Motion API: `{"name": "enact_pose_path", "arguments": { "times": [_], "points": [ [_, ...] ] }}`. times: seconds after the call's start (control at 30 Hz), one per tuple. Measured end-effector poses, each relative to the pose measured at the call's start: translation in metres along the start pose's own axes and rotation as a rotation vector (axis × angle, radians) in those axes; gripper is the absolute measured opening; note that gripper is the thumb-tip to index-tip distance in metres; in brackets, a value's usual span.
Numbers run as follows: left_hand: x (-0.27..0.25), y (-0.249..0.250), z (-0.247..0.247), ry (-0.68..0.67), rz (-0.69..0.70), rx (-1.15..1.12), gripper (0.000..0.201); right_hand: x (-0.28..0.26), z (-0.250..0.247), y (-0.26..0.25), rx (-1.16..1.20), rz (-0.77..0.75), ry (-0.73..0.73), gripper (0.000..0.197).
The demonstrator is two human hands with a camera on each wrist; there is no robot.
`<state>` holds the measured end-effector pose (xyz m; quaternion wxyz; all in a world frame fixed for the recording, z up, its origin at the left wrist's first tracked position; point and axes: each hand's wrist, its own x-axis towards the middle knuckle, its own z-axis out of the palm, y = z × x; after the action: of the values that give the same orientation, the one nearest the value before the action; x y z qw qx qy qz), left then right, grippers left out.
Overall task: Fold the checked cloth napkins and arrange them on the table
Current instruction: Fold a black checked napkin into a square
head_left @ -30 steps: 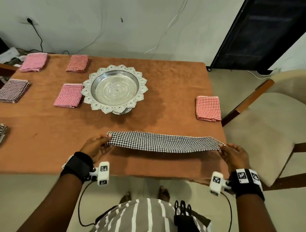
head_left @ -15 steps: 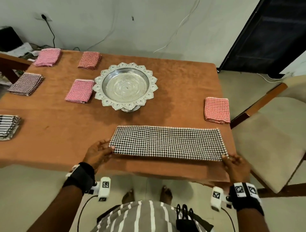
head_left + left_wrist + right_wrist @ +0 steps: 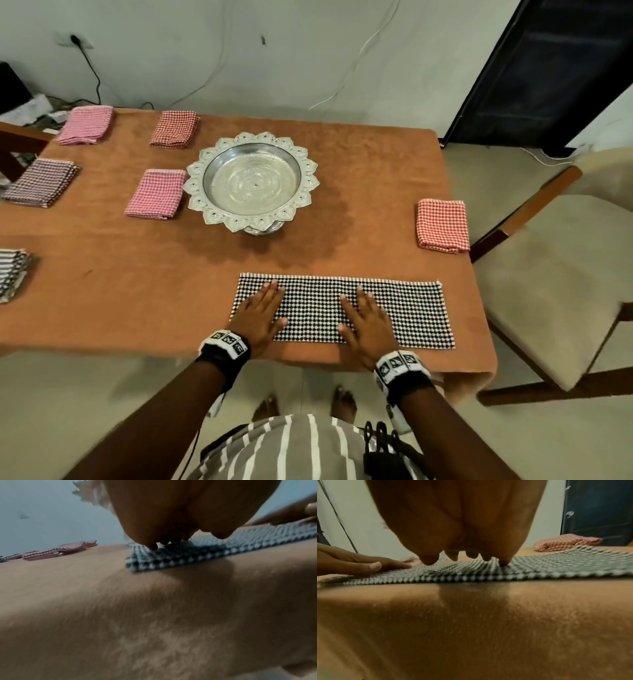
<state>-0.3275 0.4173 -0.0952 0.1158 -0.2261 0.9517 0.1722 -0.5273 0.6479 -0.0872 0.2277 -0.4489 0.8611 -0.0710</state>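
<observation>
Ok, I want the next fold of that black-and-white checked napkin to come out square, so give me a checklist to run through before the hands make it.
1. Black-and-white checked napkin lies flat as a long strip on the table: ok.
2. Left hand rests flat on its left end, fingers straight: ok.
3. Right hand rests flat near its middle: ok.
4. Right end held by a hand: not ok, it lies free.
5. Layer edges lined up underneath: cannot tell.
6. Clear of the red checked napkin and the silver pedestal tray: ok.
</observation>
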Motion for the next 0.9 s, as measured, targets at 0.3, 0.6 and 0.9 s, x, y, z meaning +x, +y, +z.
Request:
{"name": "enact_pose_path", "arguments": {
  "times": [0.3,0.6,0.9],
  "points": [
    [-0.017,-0.038,0.015,0.100,-0.260,-0.020,0.092,-0.016,-0.007,0.091,-0.047,0.317,0.032,0.071],
    [0.002,-0.049,-0.008,0.232,-0.417,-0.126,0.072,-0.010,-0.022,0.051,0.071,0.216,0.211,0.076],
    [0.021,-0.049,-0.027,0.025,-0.695,-0.363,0.053,0.006,-0.003,0.014,0.010,-0.032,-0.091,0.107]
  ]
}}
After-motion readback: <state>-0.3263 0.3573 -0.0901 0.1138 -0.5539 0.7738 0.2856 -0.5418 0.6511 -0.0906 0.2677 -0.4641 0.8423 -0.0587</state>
